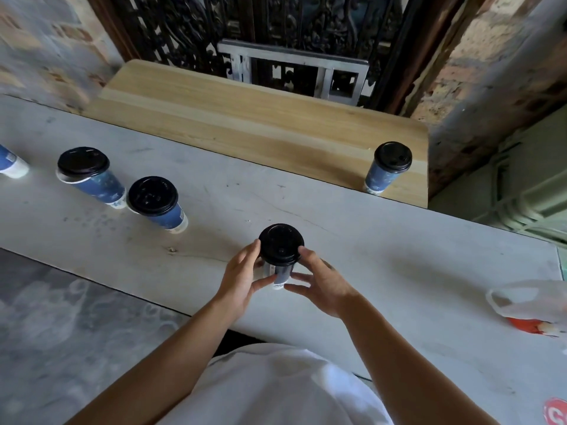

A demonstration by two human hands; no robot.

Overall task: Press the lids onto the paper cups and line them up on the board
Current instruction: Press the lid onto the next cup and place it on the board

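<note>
**Both hands on the centre cup, one cup parked on the board**

Head view. Dead centre: blue paper cup [280, 277] capped with a black lid [280, 244], over the grey tabletop [399, 256]. Cannot tell whether standing on it or held just clear. Gripped from the left by the left hand [242, 280], fingers curled up to the lid's rim, thumb across the lower wall. Hemmed in from the right by the right hand [323, 286], one bent fingertip on the lid's rim, other digits splayed toward the cup's base. Lid looking level.

Across on the far side, butted against the tabletop: pale wooden board [245, 118]. Standing upright at its near right corner: board cup [382, 176], lidded in black, alone there and well apart from the hands.

Off to the left on the tabletop: nearer left cup [170, 214] and farther left cup [101, 185], both blue under black lids, close together; contact impossible to call. White rim peeking out below the farther one's lid on one side.

Cropped by the left edge: another blue-and-white cup [10, 164], top out of frame.

At the right edge: white plastic bag [527, 299], something red [527, 326] tucked beneath. Bottom of frame: white shirt [276, 388]. Behind the board: dark ornate grille [306, 26] and a grey metal frame [291, 56].
</note>
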